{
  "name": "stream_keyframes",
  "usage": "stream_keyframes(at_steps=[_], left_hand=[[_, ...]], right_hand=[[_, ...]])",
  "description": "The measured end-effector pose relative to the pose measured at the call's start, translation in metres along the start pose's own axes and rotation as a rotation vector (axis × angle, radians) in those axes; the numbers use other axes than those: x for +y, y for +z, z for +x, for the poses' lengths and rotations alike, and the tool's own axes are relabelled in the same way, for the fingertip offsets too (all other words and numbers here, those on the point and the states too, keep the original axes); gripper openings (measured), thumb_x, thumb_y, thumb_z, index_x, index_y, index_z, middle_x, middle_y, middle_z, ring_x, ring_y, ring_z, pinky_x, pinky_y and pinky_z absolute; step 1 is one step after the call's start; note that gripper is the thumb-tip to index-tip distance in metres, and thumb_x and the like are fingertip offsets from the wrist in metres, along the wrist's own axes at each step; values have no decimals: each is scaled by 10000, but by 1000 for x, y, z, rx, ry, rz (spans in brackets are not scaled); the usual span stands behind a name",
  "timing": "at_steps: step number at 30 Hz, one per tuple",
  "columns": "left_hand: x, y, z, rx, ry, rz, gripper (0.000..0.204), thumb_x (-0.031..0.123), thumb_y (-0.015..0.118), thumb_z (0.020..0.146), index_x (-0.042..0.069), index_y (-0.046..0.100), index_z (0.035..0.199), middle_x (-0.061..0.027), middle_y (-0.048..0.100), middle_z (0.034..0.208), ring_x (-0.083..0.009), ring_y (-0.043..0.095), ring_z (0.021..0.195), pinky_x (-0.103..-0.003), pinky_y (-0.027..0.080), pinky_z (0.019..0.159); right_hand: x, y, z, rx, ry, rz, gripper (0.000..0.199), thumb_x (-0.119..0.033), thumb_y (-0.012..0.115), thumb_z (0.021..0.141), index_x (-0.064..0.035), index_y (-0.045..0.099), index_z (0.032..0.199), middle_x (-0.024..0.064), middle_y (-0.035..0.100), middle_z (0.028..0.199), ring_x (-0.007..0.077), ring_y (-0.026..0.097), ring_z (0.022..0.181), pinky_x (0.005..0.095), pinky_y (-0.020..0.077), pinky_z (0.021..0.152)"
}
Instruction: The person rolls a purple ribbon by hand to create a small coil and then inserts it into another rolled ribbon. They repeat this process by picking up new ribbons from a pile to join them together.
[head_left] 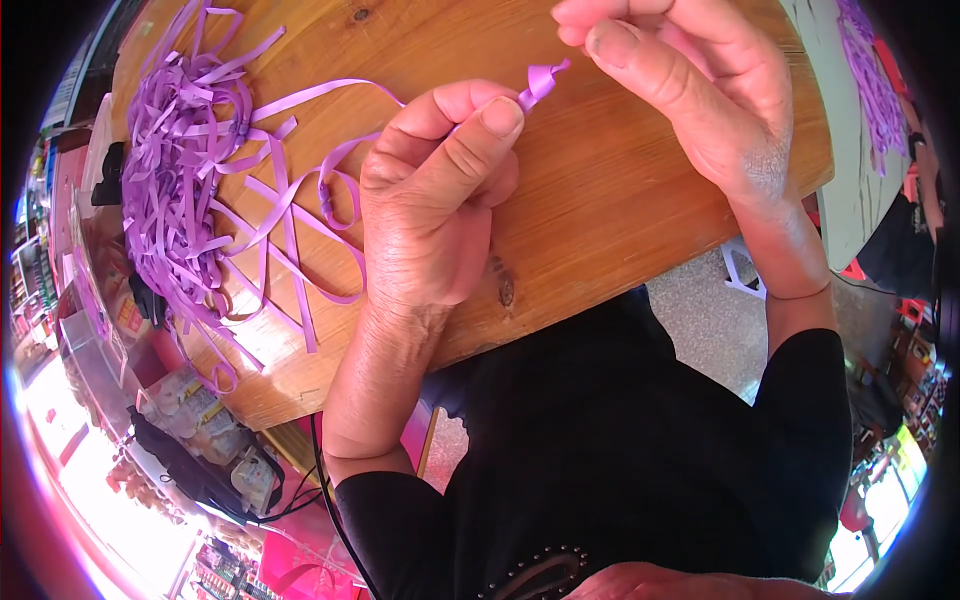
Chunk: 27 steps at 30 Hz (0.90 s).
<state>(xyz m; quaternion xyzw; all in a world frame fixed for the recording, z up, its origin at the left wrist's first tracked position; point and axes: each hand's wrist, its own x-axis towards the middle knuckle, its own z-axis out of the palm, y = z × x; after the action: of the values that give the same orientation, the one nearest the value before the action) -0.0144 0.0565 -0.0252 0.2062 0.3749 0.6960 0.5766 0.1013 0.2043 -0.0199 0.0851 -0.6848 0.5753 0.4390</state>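
Note:
My left hand (pixel 440 190) is closed over the wooden table, pinching a purple ribbon (pixel 541 84) between thumb and forefinger. The ribbon's end sticks up past the thumb, folded into a small knot-like shape with a short pointed tip. More of this ribbon seems to run behind the hand toward the left, but the fingers hide the join. To the upper right, my right hand (pixel 690 85) is raised apart from the ribbon, its fingers loosely curved and no object visible in them. The frame's top edge cuts off part of that hand.
A heap of purple ribbons (pixel 185 170) covers the table's left side, with loose strands trailing toward my left hand. The wooden table (pixel 590 210) ends in front of my body. At far right, more purple ribbons (pixel 872 80) hang over a pale surface (pixel 850 210).

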Motion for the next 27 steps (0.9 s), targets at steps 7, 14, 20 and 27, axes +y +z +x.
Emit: stream_keyframes(at_steps=[7,14,20,27], left_hand=[[0,-7,-1,-35,9,-121,90,31,613,853,2,633,936,49,491,657,-40,320,515,-205,228,471],[0,-5,-1,-17,-12,-109,88,23,616,850,4,634,934,45,495,660,-42,323,515,-202,229,471],[0,-9,-2,-24,4,-110,92,23,622,846,0,635,934,38,520,676,-40,342,527,-194,242,475],[4,12,-6,201,65,222,125,3,663,816,5,644,939,34,589,749,-14,439,606,-171,337,517]], right_hand=[[-67,14,16,-158,473,-516,120,4,650,816,21,629,933,90,617,850,150,595,771,229,467,685],[-53,7,2,-99,338,-494,79,-15,638,830,13,629,904,79,613,813,152,596,745,219,458,669],[-45,7,2,-50,307,-449,142,-44,659,820,19,634,945,109,610,885,178,597,773,234,457,663],[-16,-9,10,-308,-395,-852,324,-116,716,757,-39,652,1065,72,622,913,191,566,858,302,412,720]])
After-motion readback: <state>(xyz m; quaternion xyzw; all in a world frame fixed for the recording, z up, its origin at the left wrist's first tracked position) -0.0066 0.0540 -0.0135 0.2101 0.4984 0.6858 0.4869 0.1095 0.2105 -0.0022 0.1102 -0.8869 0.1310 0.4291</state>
